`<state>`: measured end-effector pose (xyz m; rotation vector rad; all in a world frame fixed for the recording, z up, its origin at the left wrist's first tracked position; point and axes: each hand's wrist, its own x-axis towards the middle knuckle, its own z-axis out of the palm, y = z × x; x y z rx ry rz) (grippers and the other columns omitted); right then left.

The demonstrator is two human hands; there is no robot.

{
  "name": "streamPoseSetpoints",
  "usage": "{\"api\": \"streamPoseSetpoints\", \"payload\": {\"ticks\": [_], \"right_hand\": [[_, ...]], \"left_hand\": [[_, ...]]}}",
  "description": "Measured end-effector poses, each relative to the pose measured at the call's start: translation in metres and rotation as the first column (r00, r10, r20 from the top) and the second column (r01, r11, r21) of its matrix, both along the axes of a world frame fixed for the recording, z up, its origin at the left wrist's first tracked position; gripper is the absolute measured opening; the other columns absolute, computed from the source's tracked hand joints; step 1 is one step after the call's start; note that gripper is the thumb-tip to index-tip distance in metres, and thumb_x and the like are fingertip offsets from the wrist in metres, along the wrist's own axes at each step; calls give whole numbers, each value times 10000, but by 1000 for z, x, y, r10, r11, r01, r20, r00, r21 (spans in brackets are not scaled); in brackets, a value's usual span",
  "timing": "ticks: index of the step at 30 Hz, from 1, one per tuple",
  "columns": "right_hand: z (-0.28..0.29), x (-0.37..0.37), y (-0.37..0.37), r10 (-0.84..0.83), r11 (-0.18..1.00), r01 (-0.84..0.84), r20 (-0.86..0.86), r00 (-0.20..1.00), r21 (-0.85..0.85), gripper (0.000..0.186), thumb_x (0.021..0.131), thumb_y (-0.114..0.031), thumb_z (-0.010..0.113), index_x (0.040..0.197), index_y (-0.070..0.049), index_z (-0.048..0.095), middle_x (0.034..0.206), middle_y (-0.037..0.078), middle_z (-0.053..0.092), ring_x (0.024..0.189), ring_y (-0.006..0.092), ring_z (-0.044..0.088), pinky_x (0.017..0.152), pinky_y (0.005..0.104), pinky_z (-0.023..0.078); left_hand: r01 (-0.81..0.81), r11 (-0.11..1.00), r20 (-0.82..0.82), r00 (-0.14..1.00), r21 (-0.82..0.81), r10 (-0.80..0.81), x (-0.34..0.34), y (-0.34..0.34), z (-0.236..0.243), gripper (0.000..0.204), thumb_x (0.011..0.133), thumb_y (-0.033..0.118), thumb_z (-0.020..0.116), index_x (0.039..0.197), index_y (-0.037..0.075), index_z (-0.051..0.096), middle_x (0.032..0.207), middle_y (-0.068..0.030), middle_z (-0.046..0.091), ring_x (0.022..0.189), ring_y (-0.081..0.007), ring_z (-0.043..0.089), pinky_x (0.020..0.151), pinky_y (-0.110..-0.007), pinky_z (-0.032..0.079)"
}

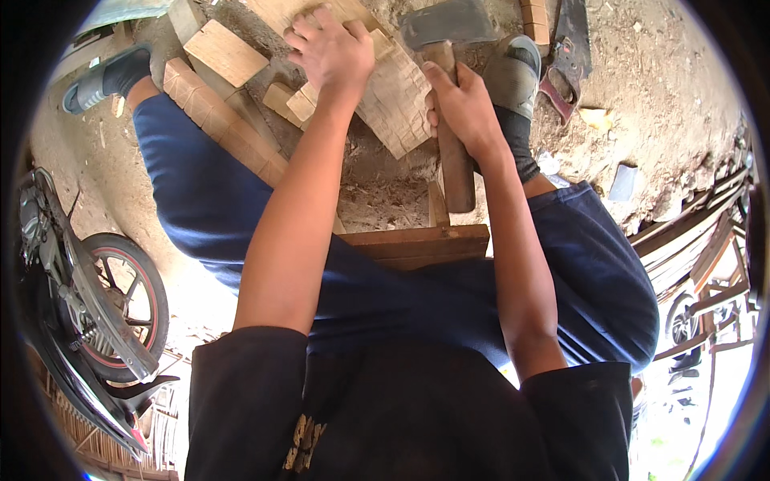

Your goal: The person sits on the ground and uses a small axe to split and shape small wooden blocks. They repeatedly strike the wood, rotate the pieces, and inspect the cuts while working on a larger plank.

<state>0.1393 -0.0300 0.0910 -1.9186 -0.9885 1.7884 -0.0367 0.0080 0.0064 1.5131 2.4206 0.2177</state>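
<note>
My left hand [333, 52] lies over a pale wooden board [397, 108], fingers bent but spread apart; what is directly under the palm is hidden. The board's near end is rough and splintered. In my right hand [465, 108] is a mallet with a thick wooden handle [457, 172] and a wide dark grey head [449, 22]. My fingers wrap round the upper handle just below the head, and its butt points toward me. The mallet is beside the board's right edge.
Wooden blocks [226, 53] and a long notched timber [220, 120] lie to the left. A handsaw [565, 68] rests on the dirt floor beyond my right foot [513, 76]. A low wooden plank [417, 240] sits between my legs. A motorcycle [88, 297] stands at left; stacked slats [698, 232] at right.
</note>
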Motion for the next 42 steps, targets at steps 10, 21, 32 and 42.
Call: {"api": "streamPoseSetpoints", "payload": {"ticks": [10, 21, 32, 42], "right_hand": [[-50, 49, -7, 122, 992, -116, 190, 974, -44, 518, 905, -347, 659, 1123, 119, 598, 976, 251, 709, 887, 342, 725, 767, 426, 583], [58, 40, 5, 283, 879, -385, 343, 896, 281, 473, 906, -327, 681, 1244, 4, 669, 997, 150, 734, 987, 221, 708, 852, 344, 550], [199, 3, -20, 540, 759, -323, -269, 798, 565, 297, 997, -198, 643, 1237, -37, 713, 1067, 83, 737, 952, 158, 691, 791, 293, 576], [222, -2, -31, 601, 744, -401, -274, 751, 535, 220, 945, -61, 701, 1156, -17, 744, 1010, 63, 723, 866, 129, 676, 737, 254, 557]], "left_hand": [[395, 875, 90, 896, 279, -434, -18, -41, 29, 665, 841, 518, 771, 1287, 49, 621, 1173, -164, 644, 1112, -281, 619, 940, -471, 491], [64, 996, 853, -516, -55, 80, -20, -101, 195, 569, 1054, 475, 365, 1304, -5, 540, 1087, -164, 673, 771, -223, 671, 646, -344, 567], [-13, 999, 894, -447, -49, 39, -16, -154, 252, 543, 1023, 500, 424, 1319, 52, 502, 1050, -159, 637, 606, -250, 655, 494, -338, 534], [30, 978, 971, -125, 208, -203, -26, -177, 264, 605, 835, 138, 794, 1325, 4, 464, 1119, -43, 586, 1052, -108, 545, 912, -290, 448]]}}
